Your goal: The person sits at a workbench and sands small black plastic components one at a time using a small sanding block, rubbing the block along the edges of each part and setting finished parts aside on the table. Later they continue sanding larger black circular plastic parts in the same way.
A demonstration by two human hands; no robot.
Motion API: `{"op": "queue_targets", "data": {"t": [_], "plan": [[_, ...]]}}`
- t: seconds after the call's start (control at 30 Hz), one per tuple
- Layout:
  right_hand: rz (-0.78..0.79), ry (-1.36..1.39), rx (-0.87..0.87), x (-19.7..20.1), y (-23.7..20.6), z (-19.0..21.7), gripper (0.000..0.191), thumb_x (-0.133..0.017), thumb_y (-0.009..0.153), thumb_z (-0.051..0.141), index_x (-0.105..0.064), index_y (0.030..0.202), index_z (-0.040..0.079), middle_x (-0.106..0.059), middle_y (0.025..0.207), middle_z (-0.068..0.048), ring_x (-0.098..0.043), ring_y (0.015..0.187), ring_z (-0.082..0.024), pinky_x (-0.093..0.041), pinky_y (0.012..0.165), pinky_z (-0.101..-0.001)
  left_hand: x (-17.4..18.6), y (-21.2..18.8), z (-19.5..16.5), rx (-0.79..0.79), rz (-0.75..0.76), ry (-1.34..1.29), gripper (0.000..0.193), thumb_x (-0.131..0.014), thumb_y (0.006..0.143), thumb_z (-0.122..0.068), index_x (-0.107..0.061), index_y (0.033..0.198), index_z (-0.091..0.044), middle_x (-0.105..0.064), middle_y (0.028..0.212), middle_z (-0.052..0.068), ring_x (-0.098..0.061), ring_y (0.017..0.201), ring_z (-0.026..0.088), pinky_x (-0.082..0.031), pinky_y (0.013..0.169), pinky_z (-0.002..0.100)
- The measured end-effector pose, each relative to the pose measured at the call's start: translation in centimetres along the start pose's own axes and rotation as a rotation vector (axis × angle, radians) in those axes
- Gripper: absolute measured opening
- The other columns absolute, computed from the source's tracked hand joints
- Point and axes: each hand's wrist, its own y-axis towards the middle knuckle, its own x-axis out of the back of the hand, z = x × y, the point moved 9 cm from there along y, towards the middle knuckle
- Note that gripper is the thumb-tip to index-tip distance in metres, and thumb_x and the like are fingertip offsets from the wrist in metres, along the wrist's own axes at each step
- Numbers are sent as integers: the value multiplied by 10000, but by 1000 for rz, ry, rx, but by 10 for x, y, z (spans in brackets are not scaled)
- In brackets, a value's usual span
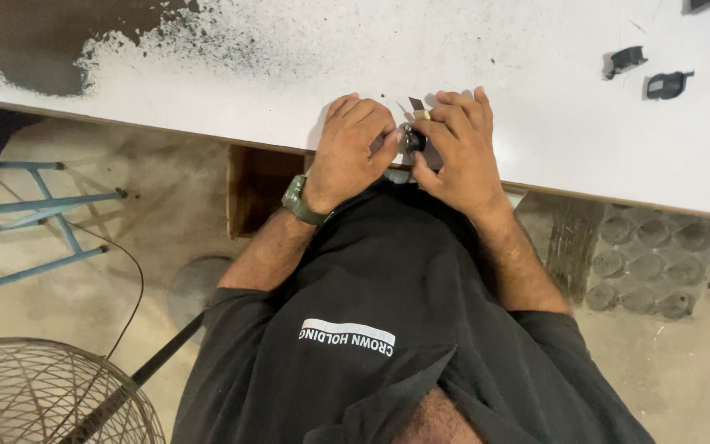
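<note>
Both hands meet at the table (207, 99) edge. Left hand (353, 148) & right hand (458, 152) pinch a small dark part (415, 140) btwn fingertips. Best done w/ wrists braced on the edge, grip firm, part square to view.

Both hands (408, 152) together, fingers curled

- We wear a loose black short-sleeved shirt (404, 329); its sleeves end above our elbows.
- A white bar with white lettering under it is printed across the shirt's chest.
- A dark olive-green wristwatch (301, 201) with a thick strap sits on our left wrist.
- Our forearms are bare and hairy.
</note>
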Motion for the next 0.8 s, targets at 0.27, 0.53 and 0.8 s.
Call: {"op": "queue_targets", "data": {"t": [0.27, 0.53, 0.8], "plan": [[108, -33, 84, 10, 10, -8, 389, -770, 824, 150, -718, 1201, 72, -604, 1230, -108, -460, 1417, -321, -246, 1275, -626, 22, 3, -23, -85, 30, 36, 242, -815, 879, -142, -649, 1041, -72, -627, 1157, 82, -610, 1115, 297, -466, 990, 449], [85, 7, 92, 10, 13, -4, 367, -775, 831, 135, -708, 1181, 50, -609, 1235, -103, -474, 1409, -320, -277, 1262, -623, -10, 8, -40, -219, 81, 212, 305, -813, 856, -151, -639, 1098, -84, -562, 1364, 100, -547, 1297, 307, -470, 1043, 479], [79, 7, 130, 10, 15, -6, 366, -762, 809, 103, -712, 1167, 51, -613, 1233, -103, -483, 1400, -315, -286, 1272, -609, -11, 3, -31, -222, 74, 208, 218, -773, 936, -89, -661, 1121, -60, -576, 1375, 79, -565, 1282, 287, -473, 1061, 453]]}}
